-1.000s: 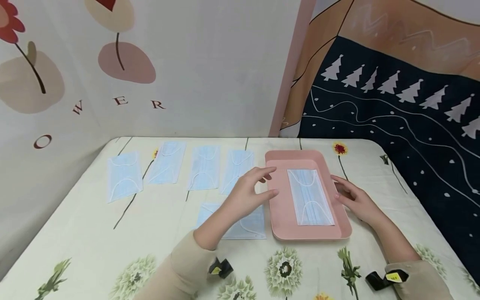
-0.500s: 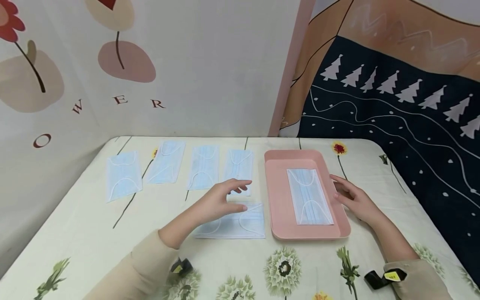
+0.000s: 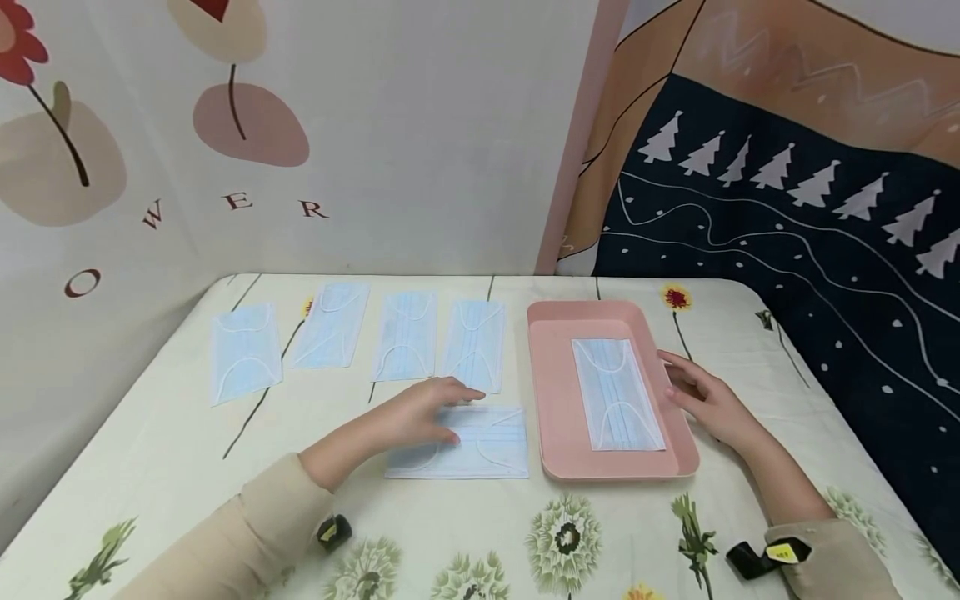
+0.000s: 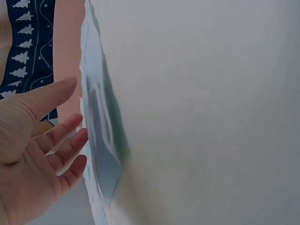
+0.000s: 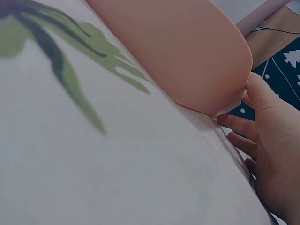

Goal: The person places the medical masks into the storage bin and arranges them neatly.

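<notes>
A pink tray [image 3: 558,400] lies on the flowered table with one light blue face mask [image 3: 617,393] lengthwise inside it. My right hand [image 3: 705,398] rests flat beside the tray's right rim, fingers touching it; the right wrist view shows that hand [image 5: 267,154] against the tray's side [image 5: 187,51]. My left hand [image 3: 420,412] lies with straight fingers on the near, sideways mask [image 3: 480,446] just left of the tray. In the left wrist view the hand [image 4: 37,154] hovers open at that mask's edge [image 4: 101,140].
Several more blue masks lie in a row behind the left hand, from the far-left mask [image 3: 246,352] to the mask by the tray [image 3: 474,343]. Patterned walls close in the table at the back and on the right. The tablecloth [image 3: 187,467] carries a flower print.
My left hand has drawn back from over the tray's left rim and come down onto the sideways mask. The right hand and the tray have stayed put.
</notes>
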`<state>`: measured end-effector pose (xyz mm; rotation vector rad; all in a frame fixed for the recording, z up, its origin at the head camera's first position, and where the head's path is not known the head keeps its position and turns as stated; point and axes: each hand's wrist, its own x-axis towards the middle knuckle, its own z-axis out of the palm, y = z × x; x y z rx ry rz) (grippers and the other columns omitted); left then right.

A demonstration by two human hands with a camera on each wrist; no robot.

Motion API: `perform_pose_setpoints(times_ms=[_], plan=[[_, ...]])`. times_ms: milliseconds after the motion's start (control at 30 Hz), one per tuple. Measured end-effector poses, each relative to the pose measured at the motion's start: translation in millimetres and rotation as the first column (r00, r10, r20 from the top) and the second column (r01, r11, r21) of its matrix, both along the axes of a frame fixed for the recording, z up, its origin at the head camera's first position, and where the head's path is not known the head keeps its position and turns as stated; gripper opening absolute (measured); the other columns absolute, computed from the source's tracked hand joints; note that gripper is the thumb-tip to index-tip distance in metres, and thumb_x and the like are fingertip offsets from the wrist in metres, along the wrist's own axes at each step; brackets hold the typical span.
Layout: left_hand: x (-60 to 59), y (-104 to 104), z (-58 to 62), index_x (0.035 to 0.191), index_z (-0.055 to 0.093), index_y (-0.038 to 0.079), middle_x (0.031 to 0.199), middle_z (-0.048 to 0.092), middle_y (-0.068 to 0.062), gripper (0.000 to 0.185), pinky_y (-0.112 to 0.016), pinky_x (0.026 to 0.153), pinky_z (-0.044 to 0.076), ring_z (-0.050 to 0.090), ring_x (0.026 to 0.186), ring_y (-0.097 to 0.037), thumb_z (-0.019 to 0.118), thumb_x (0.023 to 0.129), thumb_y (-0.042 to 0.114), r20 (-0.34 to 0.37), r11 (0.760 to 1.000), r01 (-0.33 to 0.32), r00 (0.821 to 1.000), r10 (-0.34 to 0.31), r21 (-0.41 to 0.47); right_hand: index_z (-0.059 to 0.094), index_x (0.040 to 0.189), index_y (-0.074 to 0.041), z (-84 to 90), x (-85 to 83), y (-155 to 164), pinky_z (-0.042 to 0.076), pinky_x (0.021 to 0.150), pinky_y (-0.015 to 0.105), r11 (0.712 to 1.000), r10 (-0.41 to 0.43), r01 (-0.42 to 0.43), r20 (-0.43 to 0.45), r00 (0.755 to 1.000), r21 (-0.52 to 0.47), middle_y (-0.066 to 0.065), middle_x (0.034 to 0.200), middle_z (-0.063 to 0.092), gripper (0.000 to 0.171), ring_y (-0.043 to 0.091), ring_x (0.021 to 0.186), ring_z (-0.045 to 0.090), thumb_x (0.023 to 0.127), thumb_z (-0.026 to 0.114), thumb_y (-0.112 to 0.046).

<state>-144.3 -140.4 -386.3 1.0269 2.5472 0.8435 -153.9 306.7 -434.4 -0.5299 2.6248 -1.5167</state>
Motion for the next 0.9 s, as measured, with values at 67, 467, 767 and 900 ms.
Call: perform_pose_setpoints(times_ms=[67, 467, 767, 900], plan=[[-1.3, -1, -2.0, 0.134, 0.056, 0.006, 0.123, 0.059, -0.007, 0.061, -0.041, 0.092, 0.045, 0.055, 0.110, -0.023, 0.079, 0.078, 0.010, -0.013, 1.000, 0.003, 1.000, -0.003, -0.026, 0.031, 0.150, -0.009, 0.2, -0.1, 0, 0.037, 0.088, 0.008, 1.000, 0.001, -0.001, -0.003, 1.000, 0.002, 0.024, 0.129, 0.052, 0.057, -0.007, 0.110, 0.046, 0.098, 0.055, -0.012], [-9.0, -4, -8.1, 0.128, 0.062, 0.009, 0.101, 0.057, 0.002, 0.052, -0.030, 0.074, 0.045, 0.049, 0.086, -0.016, 0.078, 0.078, 0.005, 0.023, 1.000, 0.001, 1.000, 0.000, -0.026, 0.032, 0.150, -0.009, 0.4, 0.0, 0, 0.036, 0.089, 0.008, 1.000, -0.004, 0.004, 0.000, 1.000, 0.004, 0.024, 0.128, 0.052, 0.057, -0.007, 0.110, 0.046, 0.098, 0.055, -0.013], [-13.2, -4, -9.4, 0.128, 0.061, 0.008, 0.098, 0.058, 0.003, 0.051, -0.032, 0.081, 0.046, 0.051, 0.090, -0.015, 0.076, 0.080, 0.004, 0.065, 0.999, 0.038, 0.997, -0.036, -0.030, 0.031, 0.150, -0.009, 0.7, 0.0, 0, 0.036, 0.088, 0.007, 1.000, -0.010, 0.010, -0.004, 1.000, 0.017, 0.024, 0.128, 0.052, 0.058, -0.008, 0.110, 0.045, 0.098, 0.056, -0.013], [-12.9, -4, -9.1, 0.129, 0.061, 0.010, 0.099, 0.057, 0.003, 0.052, -0.033, 0.081, 0.046, 0.051, 0.091, -0.015, 0.076, 0.080, 0.002, 0.083, 0.999, 0.032, 0.996, -0.030, -0.026, 0.031, 0.150, -0.009, 0.1, 0.1, 0, 0.036, 0.089, 0.007, 1.000, -0.009, 0.009, -0.004, 1.000, 0.014, 0.024, 0.128, 0.052, 0.058, -0.008, 0.110, 0.045, 0.098, 0.056, -0.013]])
